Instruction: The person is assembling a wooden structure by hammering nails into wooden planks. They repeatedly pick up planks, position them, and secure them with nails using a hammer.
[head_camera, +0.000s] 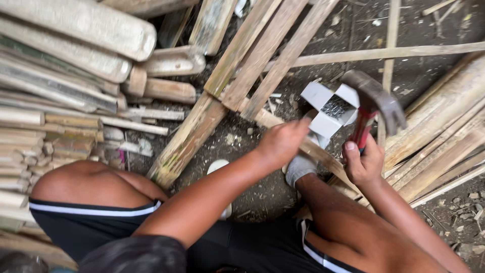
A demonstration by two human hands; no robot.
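Hammer (376, 103) first: we see it right of centre in the frame, its red handle rising out of the right hand (362, 164) and its dark steel head tilted toward the upper right, blurred. We see the right hand closed tight around the lower part of that handle, thumb up along it, so the head stands well above the grip.

Just left of the hammer head we see a small white box (331, 108) with its flaps open and dark nails inside. The left hand (280, 141) sits at centre frame, just below and left of that box, fingers curled together and reaching toward its near flap. We cannot tell whether those fingers pinch anything, since the fingertips are blurred against the cardboard.

Under both hands a slat (323, 156) runs diagonally toward the lower right. More slats (262, 50) fan toward the top of the frame, and split bamboo (65, 55) is stacked at upper left. At lower centre we see a foot in a pale sock (299, 169) between the forearms, on dark dirt (268, 192).
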